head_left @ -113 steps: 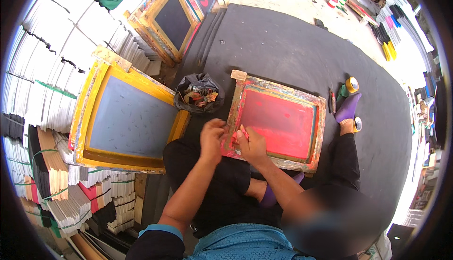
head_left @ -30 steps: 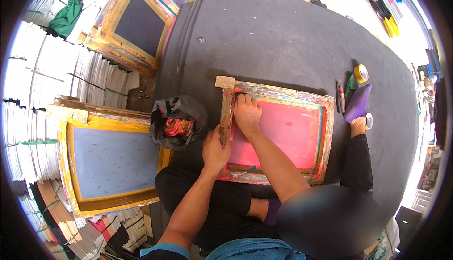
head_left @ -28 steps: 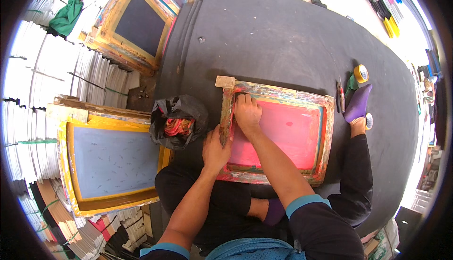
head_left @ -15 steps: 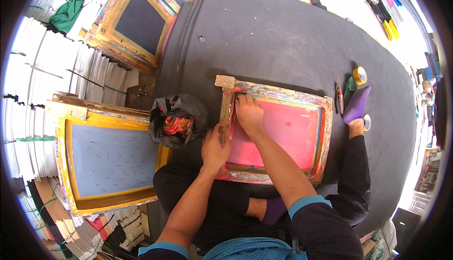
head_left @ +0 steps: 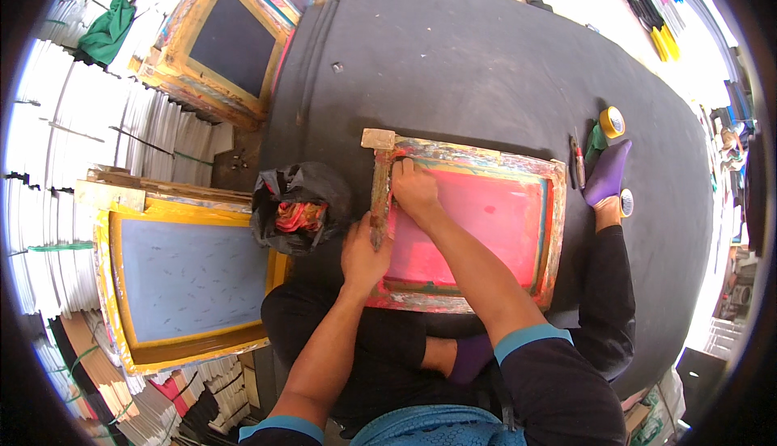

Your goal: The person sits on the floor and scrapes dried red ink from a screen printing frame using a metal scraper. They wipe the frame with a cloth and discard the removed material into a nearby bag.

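A wooden screen-printing frame (head_left: 554, 244) with paint-smeared rails and a pink mesh lies flat before me. My left hand (head_left: 364, 253) is closed round the lower part of its left rail, the thumb near the rail's top. Inside the upper left corner, my right hand (head_left: 415, 189) presses curled fingers against the inner edge of that rail. Whatever those fingertips may pinch is hidden under the hand. Just left of the frame sits a crumpled black plastic bag (head_left: 328, 191), open at the top, with red and orange stained material (head_left: 299, 216) inside.
A second frame with grey-blue mesh (head_left: 190, 276) stands at the left. Further frames (head_left: 235, 41) lean at the back left beside tall paper stacks (head_left: 69, 138). Right of the pink frame lie a slim red-and-black tool (head_left: 578, 163), a yellow tape roll (head_left: 613, 122) and my purple-socked foot (head_left: 607, 175).
My right hand has shifted slightly left, closer to the left rail's inner edge. My left hand keeps its hold on the rail. The whole view has moved a little.
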Motion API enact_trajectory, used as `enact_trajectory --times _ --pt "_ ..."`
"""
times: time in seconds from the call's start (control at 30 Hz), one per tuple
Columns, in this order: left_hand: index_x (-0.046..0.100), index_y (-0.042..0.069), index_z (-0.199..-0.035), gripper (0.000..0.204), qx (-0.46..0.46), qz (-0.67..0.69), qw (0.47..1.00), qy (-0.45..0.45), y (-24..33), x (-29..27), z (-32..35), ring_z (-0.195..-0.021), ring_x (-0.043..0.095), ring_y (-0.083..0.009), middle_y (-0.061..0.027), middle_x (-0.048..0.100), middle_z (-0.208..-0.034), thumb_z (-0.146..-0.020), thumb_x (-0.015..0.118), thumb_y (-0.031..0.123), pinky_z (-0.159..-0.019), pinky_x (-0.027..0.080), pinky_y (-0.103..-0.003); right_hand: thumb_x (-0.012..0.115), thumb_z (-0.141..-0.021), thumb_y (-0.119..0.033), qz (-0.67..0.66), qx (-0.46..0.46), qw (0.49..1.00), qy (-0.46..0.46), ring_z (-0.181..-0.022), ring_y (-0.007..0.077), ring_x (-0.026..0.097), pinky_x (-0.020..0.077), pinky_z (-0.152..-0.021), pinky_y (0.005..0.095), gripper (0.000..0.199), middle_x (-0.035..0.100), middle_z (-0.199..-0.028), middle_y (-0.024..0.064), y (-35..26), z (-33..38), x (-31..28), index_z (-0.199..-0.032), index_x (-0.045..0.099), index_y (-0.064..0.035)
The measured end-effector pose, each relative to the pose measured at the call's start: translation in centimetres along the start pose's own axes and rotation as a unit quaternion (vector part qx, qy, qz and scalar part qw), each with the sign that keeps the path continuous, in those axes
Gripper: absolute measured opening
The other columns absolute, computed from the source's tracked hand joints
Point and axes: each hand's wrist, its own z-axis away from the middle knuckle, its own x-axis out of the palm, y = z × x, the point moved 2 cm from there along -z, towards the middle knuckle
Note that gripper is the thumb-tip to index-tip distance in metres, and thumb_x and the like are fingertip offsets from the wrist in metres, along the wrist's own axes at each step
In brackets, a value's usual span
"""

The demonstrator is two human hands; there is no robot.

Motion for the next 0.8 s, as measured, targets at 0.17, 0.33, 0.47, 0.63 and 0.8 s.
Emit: enact_trajectory --times 0.17,0.33,0.47,0.63,0.8 --pt "0.054 -0.003 -0.144 0.066 0.010 0.003 1.000 0.012 -0.2 0.1 0.0 -0.120 0.059 -0.0451 -0.0266 0.062 -0.130 -0.089 0.072 0.029 -0.103 0.047 -0.049 0.059 -0.092 -0.015 -0.002 0.008 1.000 -0.015 -0.086 0.0293 0.072 0.0638 -0.064 0.0406 0.017 0.061 -0.098 0.0130 0.0 -0.1 0.5 -0.102 0.059 -0.0022" --pt "0.054 -0.003 -0.143 0.065 0.014 0.000 1.000 0.010 -0.2 0.2 -0.1 -0.119 0.060 -0.0442 -0.0265 0.063 -0.128 -0.089 0.071 0.028 -0.103 0.047 -0.049 0.059 -0.092 -0.012 -0.016 0.070 0.996 -0.046 -0.092 0.0322 0.072 0.0636 -0.067 0.0429 0.015 0.061 -0.103 0.0165 0.5 -0.1 0.6 -0.102 0.057 -0.0013" --pt "0.055 -0.002 -0.143 0.064 0.025 0.003 0.999 0.020 -0.3 0.1 -0.1 -0.119 0.060 -0.0435 -0.0260 0.063 -0.128 -0.089 0.071 0.028 -0.102 0.047 -0.049 0.060 -0.095 -0.013 -0.045 0.135 0.990 -0.023 -0.090 0.0357 0.071 0.0623 -0.070 0.0465 0.013 0.062 -0.103 0.0174 2.1 0.8 0.1 -0.102 0.057 -0.0021" --pt "0.054 -0.002 -0.144 0.065 0.014 -0.001 1.000 0.014 -0.1 -0.1 0.0 -0.118 0.061 -0.0433 -0.0253 0.063 -0.127 -0.090 0.072 0.029 -0.102 0.048 -0.049 0.062 -0.098 -0.021 -0.101 0.106 0.987 0.068 -0.081 0.0339 0.071 0.0602 -0.066 0.0468 0.012 0.064 -0.099 0.0114 1.6 1.8 -1.6 -0.101 0.062 -0.0091" --pt "0.053 -0.001 -0.145 0.066 0.020 0.000 1.000 0.016 -0.2 0.1 0.1 -0.118 0.060 -0.0438 -0.0251 0.063 -0.127 -0.090 0.072 0.030 -0.102 0.048 -0.049 0.063 -0.092 -0.019 -0.058 0.107 0.984 0.134 -0.084 0.0258 0.072 0.0602 -0.060 0.0409 0.006 0.062 -0.092 0.0047 0.0 1.4 -1.0 -0.094 0.062 -0.0133"
